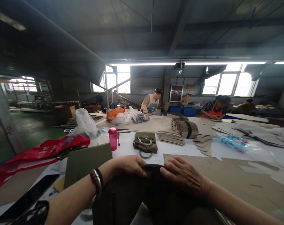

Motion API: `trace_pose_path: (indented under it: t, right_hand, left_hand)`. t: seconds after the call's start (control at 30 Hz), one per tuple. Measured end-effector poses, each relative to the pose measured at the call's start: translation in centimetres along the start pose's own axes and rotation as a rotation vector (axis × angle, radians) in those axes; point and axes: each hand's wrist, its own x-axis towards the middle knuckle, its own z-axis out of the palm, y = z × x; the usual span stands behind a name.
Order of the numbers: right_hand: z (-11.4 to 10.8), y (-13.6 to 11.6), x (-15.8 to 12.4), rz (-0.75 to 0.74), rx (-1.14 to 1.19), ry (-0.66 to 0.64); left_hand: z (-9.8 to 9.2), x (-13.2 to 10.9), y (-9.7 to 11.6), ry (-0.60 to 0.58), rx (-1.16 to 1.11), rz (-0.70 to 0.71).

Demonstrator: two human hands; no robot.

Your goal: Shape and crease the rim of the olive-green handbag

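Observation:
Close in front of me stands a dark bag [170, 197], its curved top rim between my two hands. Thumb and fingers of my left hand [130, 165] pinch the left part of that rim. On the right part, my right hand [184, 175] grips the edge with bent fingers. A whitish sheet [142, 214] shows at the bottom of the bag's dark face; whether it lies inside, I cannot tell. Just beyond the rim lies a green handbag [145, 142] with a ring-shaped handle. An olive-green panel [85, 162] is beside my left forearm.
A pink bottle [113, 139], red bag [50, 148] and black phone [27, 198] are on the left. Stacked brown pieces [171, 137], a strapped bundle [185, 127] and clear plastic [240, 145] lie beyond. Co-workers [151, 104] work across the table [161, 122].

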Motion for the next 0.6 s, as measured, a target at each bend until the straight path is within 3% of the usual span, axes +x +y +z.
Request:
trace_pose_path:
  t: [0.13, 0.4, 0.6]
  right_hand:
    - [0.4, 0.2, -0.6, -0.112, -0.078, 0.001]
    - [1.2, 0.8, -1.2, -0.051, -0.109, 0.009]
    - [0.8, -0.2, -0.5, 0.021, -0.158, 0.166]
  left_hand:
    - [-0.2, 1.4, -0.1, 0.027, 0.026, -0.032]
    - [0.8, 3.1, 1.1, 0.155, 0.103, -0.065]
    - [1.9, 3.1, 1.6, 0.051, 0.191, 0.034]
